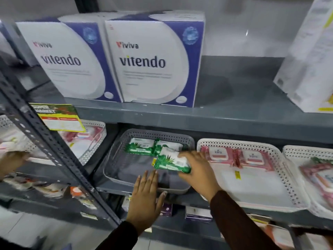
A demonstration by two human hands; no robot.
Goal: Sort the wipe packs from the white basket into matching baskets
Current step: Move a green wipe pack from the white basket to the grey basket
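Single head view, close up, facing forward and down at shelves (198,116) and baskets (239,177) from above.

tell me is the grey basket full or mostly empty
Mostly empty: the grey basket holds two green packs at its back, bare floor in front.

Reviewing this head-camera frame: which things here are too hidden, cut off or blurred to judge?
- Far-right white basket: cut by the frame edge, so its full contents are unknown.
- Left white basket: partly behind the shelf upright and a price tag; pack labels blurred.
- Green wipe pack in the right hand: print too blurred to read.
- Lower shelf items: hidden by both arms.
- Hand at the left edge: blurred, cropped.
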